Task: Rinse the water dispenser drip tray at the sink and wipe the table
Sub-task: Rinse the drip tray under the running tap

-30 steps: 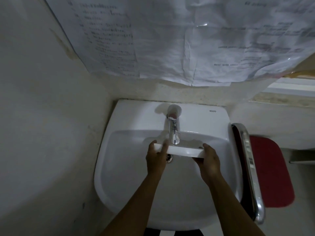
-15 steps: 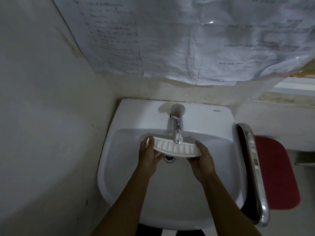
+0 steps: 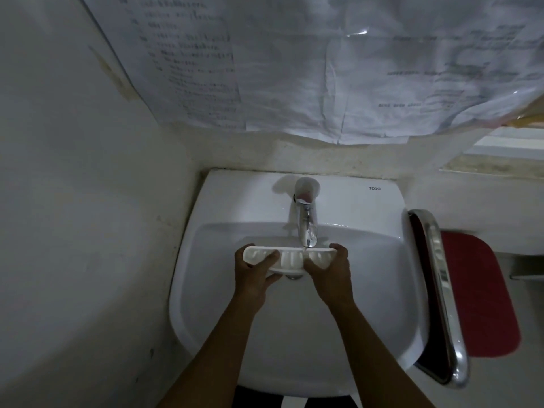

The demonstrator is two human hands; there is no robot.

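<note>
1. Head camera, looking down: I have both hands on the white drip tray (image 3: 290, 258), held over the bowl of the white sink (image 3: 203, 290).
2. My left hand (image 3: 255, 273) is closed on the tray's left end, thumb lying across the ribbed face and the other fingers curled beneath it.
3. My right hand (image 3: 331, 267) is closed on the right end the same way, thumb on the face, fingers wrapped round the far edge.
4. Between the two grips the tray runs roughly level from left to right, its slotted face turned up and toward me.
5. Just beyond the grip, the chrome tap (image 3: 306, 216) hangs over the tray's far edge, nearer my right hand than my left. I can make out a thin thread of water at the spout where it meets that edge, though the light is too dim to be sure how much is running.
6. Below the grip, the drain (image 3: 292, 277) peeks out from under the tray's near edge.
7. Well to the right of my right hand, outside the sink, a chrome rail (image 3: 441, 290) runs along the basin's side, with a red mat (image 3: 482, 295) on the floor past it.
8. Above the grip, printed paper sheets (image 3: 294, 69) under plastic cover the wall behind the tap.
</note>
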